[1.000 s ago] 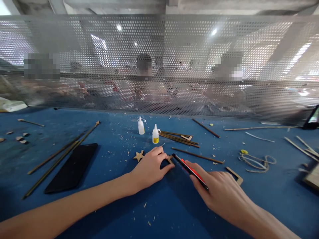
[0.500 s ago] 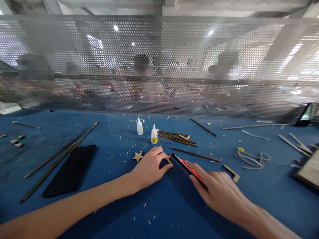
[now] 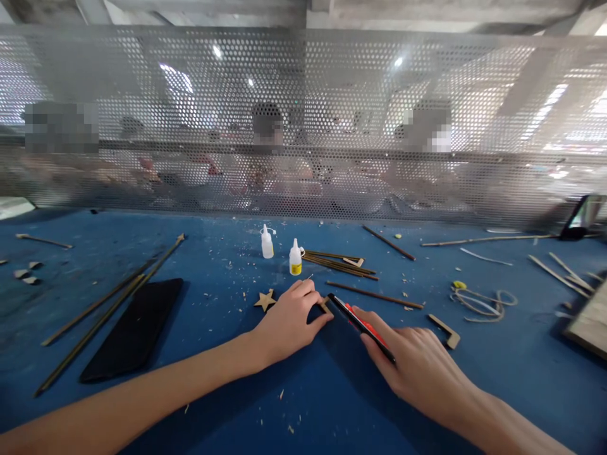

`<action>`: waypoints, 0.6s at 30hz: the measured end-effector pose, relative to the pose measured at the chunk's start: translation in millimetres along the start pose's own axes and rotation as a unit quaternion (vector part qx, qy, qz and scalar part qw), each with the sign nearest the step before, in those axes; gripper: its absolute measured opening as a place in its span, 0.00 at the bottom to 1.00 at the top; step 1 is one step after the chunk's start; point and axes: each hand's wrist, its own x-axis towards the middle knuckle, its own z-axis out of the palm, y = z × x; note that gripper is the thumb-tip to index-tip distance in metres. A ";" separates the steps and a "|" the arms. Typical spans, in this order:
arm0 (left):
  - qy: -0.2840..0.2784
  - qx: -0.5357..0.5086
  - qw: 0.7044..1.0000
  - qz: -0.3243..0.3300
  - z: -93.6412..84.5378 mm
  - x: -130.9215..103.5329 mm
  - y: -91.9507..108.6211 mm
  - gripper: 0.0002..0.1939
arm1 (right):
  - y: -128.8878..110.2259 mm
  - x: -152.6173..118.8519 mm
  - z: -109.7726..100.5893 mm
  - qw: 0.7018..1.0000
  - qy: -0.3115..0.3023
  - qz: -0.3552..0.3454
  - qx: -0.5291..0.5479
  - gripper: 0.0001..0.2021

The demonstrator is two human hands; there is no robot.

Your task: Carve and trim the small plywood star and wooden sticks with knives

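My left hand rests low over the blue table, fingers closed on a small, flat, angular wooden piece. Part of that piece is hidden behind the fingers. My right hand grips a black and red utility knife, its front end pointing away and to the left. The knife tip meets or nearly meets the wooden piece; contact cannot be made out. Just left of my left hand lies a wooden star. An L-shaped wooden piece lies beyond my right hand.
Two small glue bottles stand ahead, beside a bundle of thin brown sticks. A black slab and long sticks lie left. Tangled string and a board are right. A perforated metal screen rises behind; people sit beyond.
The view has shifted slightly. Both hands keep nearly the same pose, the left still on the wooden piece and the right still on the knife.
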 end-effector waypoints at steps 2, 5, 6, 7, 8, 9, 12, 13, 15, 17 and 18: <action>0.001 0.001 1.000 0.001 0.5 0.2 0.0 0.11 | -0.4 3.1 1.3 1.000 -0.002 0.002 -0.008 0.22; 0.001 -0.002 1.000 -0.003 1.2 -0.1 -0.1 0.11 | -0.3 8.6 2.0 1.000 -0.011 0.006 -0.013 0.22; 0.002 -0.005 1.000 -0.005 1.2 -0.4 -0.1 0.11 | -0.1 10.0 1.8 1.000 -0.014 0.006 -0.014 0.22; 0.002 -0.008 1.000 -0.006 1.2 -0.7 -0.1 0.11 | 0.2 10.8 1.3 1.000 -0.017 0.006 -0.014 0.22; 0.002 -0.010 1.000 -0.007 1.1 -1.0 0.0 0.11 | 0.5 11.0 0.8 1.000 -0.019 0.006 -0.013 0.22; 0.002 -0.010 1.000 -0.007 1.0 -1.3 0.1 0.12 | 0.9 10.7 0.3 1.000 -0.021 0.005 -0.013 0.22; 0.003 -0.004 1.000 -0.009 0.4 -2.2 0.8 0.11 | 1.9 6.5 -0.3 1.000 -0.019 0.000 -0.016 0.22; 0.001 -0.002 1.000 -0.010 0.2 -2.3 1.1 0.11 | 2.1 4.4 -0.4 1.000 -0.018 -0.002 -0.019 0.22; -0.003 0.004 1.000 -0.010 -0.1 -2.4 1.5 0.12 | 2.1 0.1 -0.5 1.000 -0.017 -0.003 -0.020 0.22; -0.007 0.010 1.000 -0.007 -0.5 -2.2 1.3 0.12 | 1.4 -3.8 -0.7 1.000 -0.015 0.002 -0.015 0.23; -0.007 0.012 1.000 -0.005 -0.6 -2.1 1.0 0.13 | 0.7 -5.1 -0.7 1.000 -0.014 0.005 -0.011 0.23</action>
